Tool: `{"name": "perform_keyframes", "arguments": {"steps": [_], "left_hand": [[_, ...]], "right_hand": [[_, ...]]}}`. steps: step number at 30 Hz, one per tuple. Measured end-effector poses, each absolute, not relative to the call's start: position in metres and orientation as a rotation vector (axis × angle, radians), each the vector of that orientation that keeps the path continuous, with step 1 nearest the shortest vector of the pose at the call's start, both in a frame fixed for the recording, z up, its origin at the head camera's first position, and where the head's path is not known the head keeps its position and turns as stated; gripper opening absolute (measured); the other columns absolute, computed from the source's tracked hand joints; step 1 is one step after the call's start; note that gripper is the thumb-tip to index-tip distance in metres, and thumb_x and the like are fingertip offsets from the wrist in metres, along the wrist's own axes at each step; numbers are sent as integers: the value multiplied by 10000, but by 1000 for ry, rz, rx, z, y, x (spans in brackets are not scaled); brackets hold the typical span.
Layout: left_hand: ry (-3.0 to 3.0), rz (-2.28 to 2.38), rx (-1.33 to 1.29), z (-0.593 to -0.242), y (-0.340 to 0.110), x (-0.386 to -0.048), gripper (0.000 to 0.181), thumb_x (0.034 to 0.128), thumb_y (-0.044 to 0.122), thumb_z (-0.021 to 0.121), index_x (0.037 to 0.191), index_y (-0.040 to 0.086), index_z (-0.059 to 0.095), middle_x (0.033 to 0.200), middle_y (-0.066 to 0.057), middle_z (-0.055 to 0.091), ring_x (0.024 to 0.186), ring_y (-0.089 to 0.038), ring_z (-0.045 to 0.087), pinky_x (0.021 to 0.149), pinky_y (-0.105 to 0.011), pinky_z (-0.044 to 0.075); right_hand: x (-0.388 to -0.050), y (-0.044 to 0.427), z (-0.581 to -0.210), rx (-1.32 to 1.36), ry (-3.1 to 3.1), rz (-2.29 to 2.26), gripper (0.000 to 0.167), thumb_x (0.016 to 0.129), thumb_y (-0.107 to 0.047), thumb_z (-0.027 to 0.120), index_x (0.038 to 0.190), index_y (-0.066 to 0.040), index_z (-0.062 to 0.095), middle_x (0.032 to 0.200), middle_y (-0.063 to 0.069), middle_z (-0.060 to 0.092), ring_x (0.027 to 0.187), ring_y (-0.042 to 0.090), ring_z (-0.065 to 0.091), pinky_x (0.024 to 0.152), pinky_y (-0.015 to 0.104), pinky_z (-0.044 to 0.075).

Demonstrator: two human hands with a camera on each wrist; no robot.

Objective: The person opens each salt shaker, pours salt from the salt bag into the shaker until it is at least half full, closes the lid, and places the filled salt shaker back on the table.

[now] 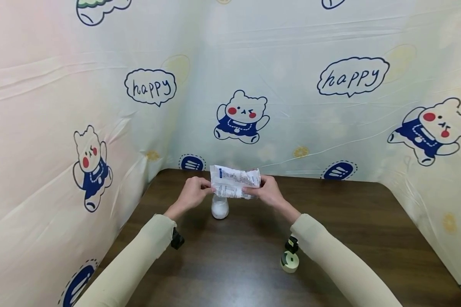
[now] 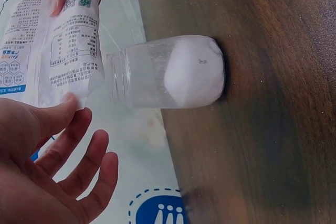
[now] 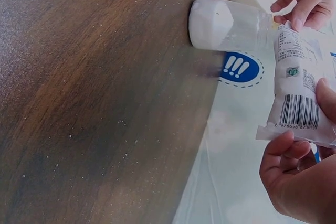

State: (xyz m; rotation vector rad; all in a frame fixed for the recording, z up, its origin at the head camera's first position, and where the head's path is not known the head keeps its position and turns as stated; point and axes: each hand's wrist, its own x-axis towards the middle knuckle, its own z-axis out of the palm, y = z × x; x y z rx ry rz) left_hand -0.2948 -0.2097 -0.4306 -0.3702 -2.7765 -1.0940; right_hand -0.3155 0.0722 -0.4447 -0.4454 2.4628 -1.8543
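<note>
A brown, wood-lined table [image 1: 349, 221] is lying below. The left hand [image 1: 194, 192] and right hand [image 1: 269, 192] are pinching opposite ends of a white, crinkly bag [image 1: 234, 177]. The bag is hanging just over a clear, round jar [image 2: 149, 74], hiding its mouth from the head view. White stuff [image 2: 197, 72] is filling the jar's bottom. A small, round, pale thing [image 1: 290, 264], hard to make out, is sitting well apart. White specks [image 3: 70, 136] are dotting the table.

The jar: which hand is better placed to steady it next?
Probably the left hand: it pinches the packet near the jar, while the right hand holds the farther end.
</note>
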Motion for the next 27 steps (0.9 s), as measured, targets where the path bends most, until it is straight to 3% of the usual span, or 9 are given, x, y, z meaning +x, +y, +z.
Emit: {"name": "perform_keyframes", "arguments": {"steps": [5,11,18,27], "left_hand": [[-2774,-1093,-372,-432,-209,-295,118,936,52,808,1050,46,840,979,-68,764,829,-247,619,747,-377,545],[-2769,-1087,-379,-433,-209,-296,129,924,58,822,1052,49,841,979,-62,766,825,-244,620,744,-369,548],[-2766,-1076,-397,-431,-209,-296,134,920,58,825,1053,42,839,981,-66,773,810,-228,633,732,-367,549],[-2785,-1104,-368,-434,-211,-295,141,940,70,808,1076,46,835,992,-63,771,812,-247,615,707,-349,518]], "right_hand": [[-315,72,-445,-442,2440,-1856,384,870,-120,891,1226,-67,756,1141,104,758,916,247,730,764,443,602],[-314,73,-443,-437,2448,-1854,388,872,-121,890,1232,-74,753,1150,98,757,919,245,727,734,375,597],[-314,72,-443,-446,2460,-1845,379,880,-135,885,1232,-84,754,1137,87,758,898,232,716,781,507,588],[-314,71,-447,-445,2439,-1864,408,878,-128,884,1258,-72,747,1175,111,752,933,251,732,800,507,601]]}}
